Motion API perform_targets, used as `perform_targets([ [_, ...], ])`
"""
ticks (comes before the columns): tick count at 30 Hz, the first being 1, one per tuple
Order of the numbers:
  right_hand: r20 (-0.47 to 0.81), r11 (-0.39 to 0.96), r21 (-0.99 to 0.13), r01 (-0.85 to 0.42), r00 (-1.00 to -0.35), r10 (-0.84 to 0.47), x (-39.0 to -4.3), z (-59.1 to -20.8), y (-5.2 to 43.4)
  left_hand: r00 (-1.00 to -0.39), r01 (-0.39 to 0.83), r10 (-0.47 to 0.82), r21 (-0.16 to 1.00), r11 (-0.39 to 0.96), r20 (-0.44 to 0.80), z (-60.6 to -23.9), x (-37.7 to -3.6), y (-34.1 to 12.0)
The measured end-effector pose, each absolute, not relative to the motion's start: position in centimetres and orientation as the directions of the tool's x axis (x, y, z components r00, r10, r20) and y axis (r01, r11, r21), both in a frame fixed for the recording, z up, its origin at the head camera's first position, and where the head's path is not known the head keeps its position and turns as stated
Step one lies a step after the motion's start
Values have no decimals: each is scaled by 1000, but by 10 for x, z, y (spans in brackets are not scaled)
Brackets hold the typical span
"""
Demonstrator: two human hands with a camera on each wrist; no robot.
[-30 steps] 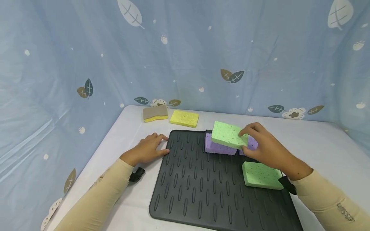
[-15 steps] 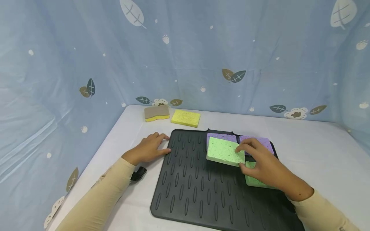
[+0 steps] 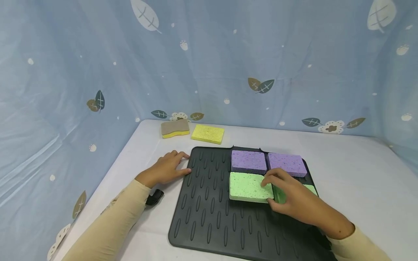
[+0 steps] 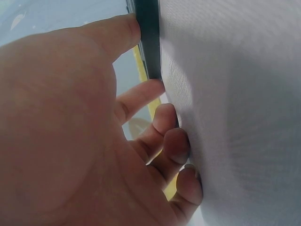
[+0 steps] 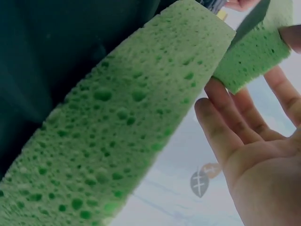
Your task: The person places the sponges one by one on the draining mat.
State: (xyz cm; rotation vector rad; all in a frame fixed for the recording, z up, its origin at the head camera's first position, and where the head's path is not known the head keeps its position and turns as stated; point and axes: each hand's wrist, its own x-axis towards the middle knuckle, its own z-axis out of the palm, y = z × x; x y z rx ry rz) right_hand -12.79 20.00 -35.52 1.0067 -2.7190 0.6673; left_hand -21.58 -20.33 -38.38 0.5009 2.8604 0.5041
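Observation:
A black ribbed mat [image 3: 212, 210] lies on the white table [image 3: 359, 174]. Two purple sponges [image 3: 249, 161] [image 3: 287, 164] sit side by side along its far edge. Just in front of the left one lies a green sponge [image 3: 249, 186] flat on the mat, and my right hand [image 3: 271, 190] pinches its right end, fingers on top and thumb at the front. A second green sponge [image 3: 310, 189] is mostly hidden under that hand; the right wrist view shows it close up [image 5: 117, 132]. My left hand [image 3: 184, 163] rests on the table, thumb touching the mat's left edge [image 4: 148, 47].
A yellow sponge [image 3: 208, 133] and a brown-topped yellow scrub sponge [image 3: 175, 128] lie at the table's back left, off the mat. A blue leaf-print curtain [image 3: 209, 72] closes in the back and both sides. The mat's front and left parts are bare.
My right hand carried the green sponge from above the purple ones down and toward me, laying it flat on the mat in front of the left purple sponge. The left hand stayed still.

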Motion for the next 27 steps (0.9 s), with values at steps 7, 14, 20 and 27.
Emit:
perform_targets([
  [7, 224, 689, -377, -619, -783, -581, -128, -359, 200, -923, 297, 363, 360, 884, -131, -387, -215, -205],
  [14, 209, 704, -355, -615, -786, -582, -128, -365, 202, -920, 304, 369, 356, 883, -129, -387, -217, -204],
  [20, 199, 690, -360, -628, -775, -600, -127, -367, 203, -918, 307, 373, 352, 884, -136, -387, -218, -204],
  [27, 157, 687, -356, -633, -766, -624, -129, -367, 203, -923, 299, 364, 360, 884, -127, -386, -217, -204],
])
